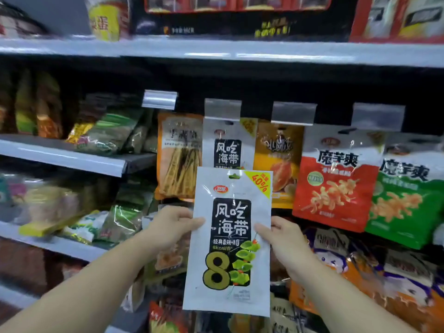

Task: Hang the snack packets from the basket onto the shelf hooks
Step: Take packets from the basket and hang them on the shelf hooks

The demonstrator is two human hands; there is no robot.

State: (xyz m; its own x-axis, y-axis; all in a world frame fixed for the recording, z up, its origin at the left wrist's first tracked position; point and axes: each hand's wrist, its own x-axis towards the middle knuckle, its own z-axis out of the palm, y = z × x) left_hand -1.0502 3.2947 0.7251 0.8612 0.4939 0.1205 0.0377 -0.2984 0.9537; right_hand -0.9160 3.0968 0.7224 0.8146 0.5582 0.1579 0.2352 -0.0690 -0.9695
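Trouble could come if the hole at the top of the white seaweed packet (229, 239), pinched by the left hand (171, 227) and right hand (276, 239) just below the same kind of hanging packet (227, 143), misses the hook and it falls.

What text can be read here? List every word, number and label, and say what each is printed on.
"风吃海带" – held white packet, pinched by left hand and right hand.
"40%" – its yellow corner.
"8" and "6kcal" – its lower front.
"风吃海带" – matching hung packet.
"魔芋爽" – red packet and green packet.
"980" – black box, top shelf.
Other packets and the price tags: too blurred.
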